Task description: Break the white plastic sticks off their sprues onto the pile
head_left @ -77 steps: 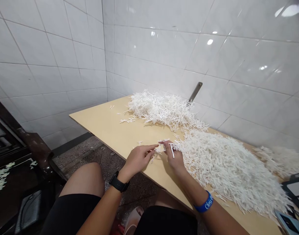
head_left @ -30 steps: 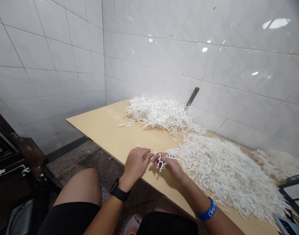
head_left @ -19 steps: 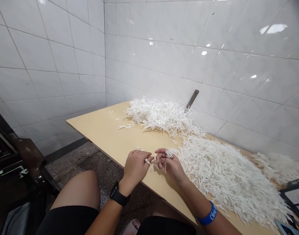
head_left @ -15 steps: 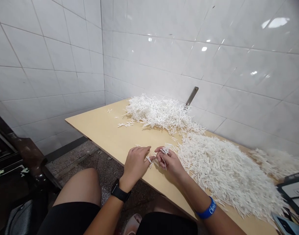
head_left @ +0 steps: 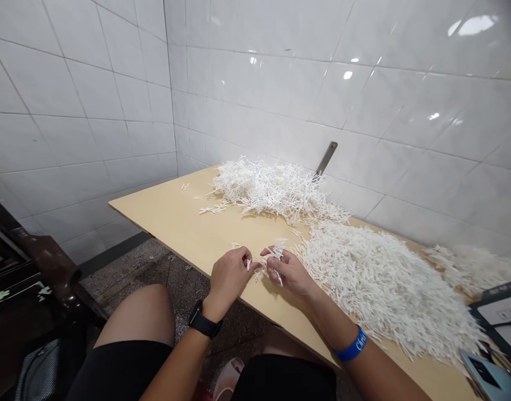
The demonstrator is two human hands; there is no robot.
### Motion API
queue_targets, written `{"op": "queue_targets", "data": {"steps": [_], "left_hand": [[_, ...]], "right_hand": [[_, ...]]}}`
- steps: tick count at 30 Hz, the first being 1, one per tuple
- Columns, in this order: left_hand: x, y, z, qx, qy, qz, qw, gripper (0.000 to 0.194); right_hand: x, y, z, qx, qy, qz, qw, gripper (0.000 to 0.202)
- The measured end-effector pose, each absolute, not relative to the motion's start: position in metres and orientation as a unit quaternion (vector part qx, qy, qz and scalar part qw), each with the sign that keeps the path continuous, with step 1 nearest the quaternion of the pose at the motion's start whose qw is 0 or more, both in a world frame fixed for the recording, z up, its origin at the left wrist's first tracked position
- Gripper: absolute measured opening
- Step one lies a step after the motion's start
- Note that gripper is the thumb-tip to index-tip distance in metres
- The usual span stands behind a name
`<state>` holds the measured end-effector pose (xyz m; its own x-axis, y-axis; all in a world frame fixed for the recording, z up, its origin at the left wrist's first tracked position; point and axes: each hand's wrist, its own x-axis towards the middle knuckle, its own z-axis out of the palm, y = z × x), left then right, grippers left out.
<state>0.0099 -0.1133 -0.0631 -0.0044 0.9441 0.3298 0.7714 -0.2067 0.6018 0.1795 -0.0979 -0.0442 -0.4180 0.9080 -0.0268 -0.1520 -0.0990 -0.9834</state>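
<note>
Near the front edge of the table, my left hand (head_left: 231, 273) is closed, with a small white plastic piece (head_left: 249, 264) pinched at its fingertips. Just to its right, my right hand (head_left: 289, 274) has its fingers curled around several thin white plastic pieces (head_left: 279, 249), which stick out above and below the thumb. The two hands are close together, fingertips almost meeting. A few loose white bits (head_left: 259, 273) lie on the tabletop between and beneath them. Their exact kind is too small to make out.
On the tan table (head_left: 163, 209) lie a tangled heap of branched white pieces (head_left: 272, 189) and a wide pile of short white sticks (head_left: 384, 284). A metal strip (head_left: 325, 160) leans against the tiled wall. A phone (head_left: 487, 376) and a dark box (head_left: 504, 312) occupy the right corner.
My left hand's fingers have curled in from a more stretched pose, and it has shifted slightly left. My right hand keeps its white pieces. The view has moved a little.
</note>
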Motion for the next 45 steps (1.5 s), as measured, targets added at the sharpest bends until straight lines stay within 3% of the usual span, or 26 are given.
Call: {"op": "queue_targets", "data": {"steps": [7, 14, 20, 28, 40, 45], "left_hand": [[0.007, -0.118, -0.059, 0.708, 0.582, 0.371, 0.151, 0.007], [0.009, -0.116, -0.061, 0.699, 0.555, 0.412, 0.184, 0.013], [0.006, -0.112, -0.063, 0.659, 0.522, 0.489, 0.233, 0.012], [0.001, -0.109, -0.068, 0.626, 0.479, 0.528, 0.315, 0.016], [-0.001, -0.113, -0.063, 0.696, 0.482, 0.480, 0.229, 0.026], [0.001, -0.114, -0.061, 0.708, 0.472, 0.484, 0.206, 0.029]], "right_hand": [[0.177, -0.106, -0.042, -0.257, -0.589, 0.715, 0.274, 0.043], [0.173, -0.102, -0.044, -0.284, -0.600, 0.665, 0.343, 0.040], [0.175, -0.095, -0.048, -0.367, -0.551, 0.596, 0.454, 0.042], [0.169, -0.095, -0.050, -0.359, -0.524, 0.630, 0.448, 0.041], [0.173, -0.093, -0.048, -0.408, -0.503, 0.607, 0.461, 0.044], [0.174, -0.096, -0.047, -0.459, -0.578, 0.541, 0.402, 0.043]]}}
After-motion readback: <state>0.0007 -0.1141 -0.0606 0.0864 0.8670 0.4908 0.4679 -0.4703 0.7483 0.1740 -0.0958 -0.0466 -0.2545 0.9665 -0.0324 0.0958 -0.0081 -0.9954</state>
